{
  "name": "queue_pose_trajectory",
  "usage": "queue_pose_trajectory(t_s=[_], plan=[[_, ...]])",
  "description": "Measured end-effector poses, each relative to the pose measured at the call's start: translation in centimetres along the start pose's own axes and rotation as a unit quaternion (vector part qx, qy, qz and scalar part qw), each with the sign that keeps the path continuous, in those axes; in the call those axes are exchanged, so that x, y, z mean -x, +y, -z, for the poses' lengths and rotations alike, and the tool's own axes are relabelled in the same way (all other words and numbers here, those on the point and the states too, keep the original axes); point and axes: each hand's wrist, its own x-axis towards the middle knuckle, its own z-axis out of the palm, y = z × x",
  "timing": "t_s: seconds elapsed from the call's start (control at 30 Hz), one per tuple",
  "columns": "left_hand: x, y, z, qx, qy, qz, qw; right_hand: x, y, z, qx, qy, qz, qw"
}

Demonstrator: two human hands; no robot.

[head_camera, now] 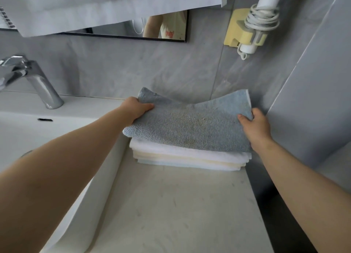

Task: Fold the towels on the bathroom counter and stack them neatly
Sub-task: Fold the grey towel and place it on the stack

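Both hands are gripping a folded blue towel (pixel 190 127): left hand (pixel 135 109) pinching its left end, right hand (pixel 254 127) pinching its right end. It is lying atop a stack of folded towels (pixel 190 157) at the counter's (pixel 180 211) far right corner, beside the sink (pixel 28 131).

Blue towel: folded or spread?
Folded: the blue towel is a compact rectangle matching the stack beneath. The left hand and right hand grip its far corners, lifted; near edge rests on the stack.

The pale, faintly speckled stone counter (pixel 171 205) carries a stack of folded white, cream and pale-blue towels (pixel 190 158) near the back wall.
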Motion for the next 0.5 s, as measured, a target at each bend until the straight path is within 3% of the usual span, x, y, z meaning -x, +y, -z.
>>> queue_pose_trajectory(t_s=[0.23,0.4,0.5], plan=[[-2.9,-1.3,-2.7,-0.05,0.011,0.004,0.999,-2.7,2.7,-2.2,0.052,-0.044,-0.032,0.997],[-3.2,-2.9,-3.1,-0.06,-0.049,0.035,0.996,-2.8,4.8,-2.6,0.09,-0.057,-0.064,0.992],[-3.1,-3.7,-3.4,-0.005,-0.08,0.007,0.997,-2.7,5.3,-2.6,0.102,-0.064,-0.078,0.99]])
